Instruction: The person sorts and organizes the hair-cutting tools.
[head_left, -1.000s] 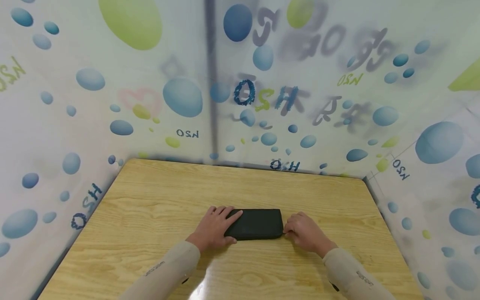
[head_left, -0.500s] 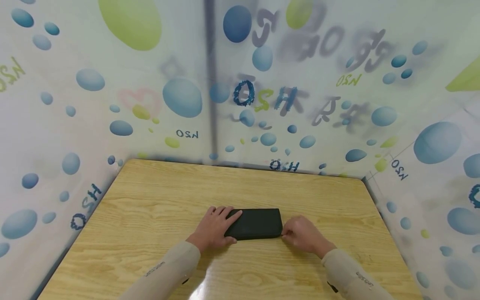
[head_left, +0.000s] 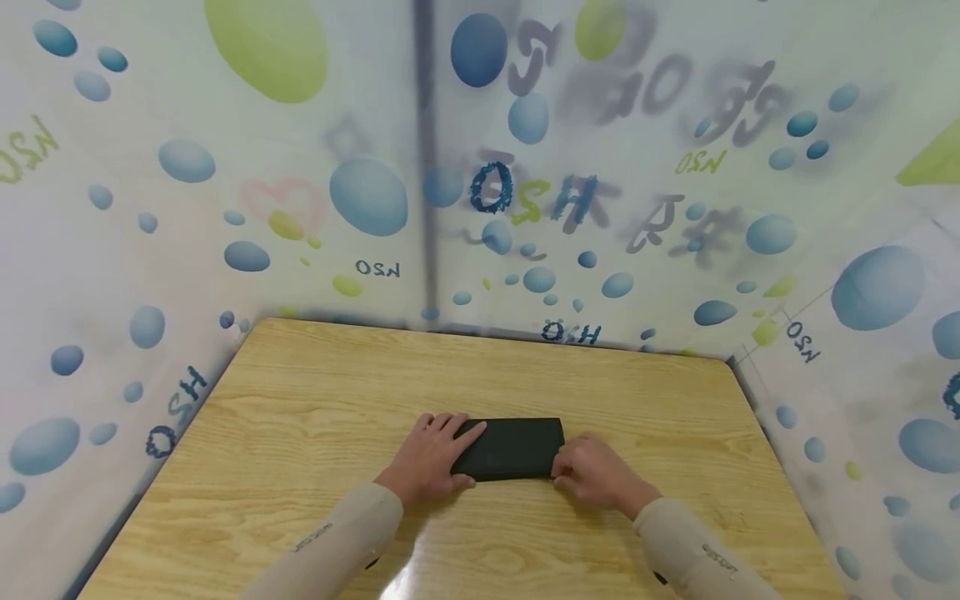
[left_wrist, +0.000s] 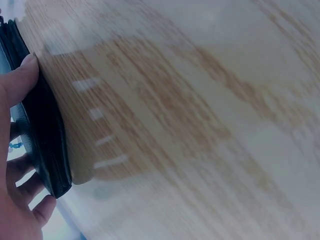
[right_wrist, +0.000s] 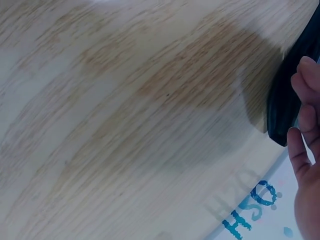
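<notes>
Tabletop [head_left: 360, 375] light yellow-brown, wood-grain, grain running mostly side to side; far corners rounded. Surface glossy: bright streak of reflected light toward the near edge, left of middle. Lying on it, near the middle: one black case [head_left: 510, 448], oblong, long sides running across, zip [left_wrist: 56, 170] along its edge.

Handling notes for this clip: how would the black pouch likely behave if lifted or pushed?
Lying flat on the table, the black pouch probably won't roll or tip. It looks slim, so it may be fairly light, though its contents are hidden. Its edge bows gently in the left wrist view, so it may flex slightly.
</notes>
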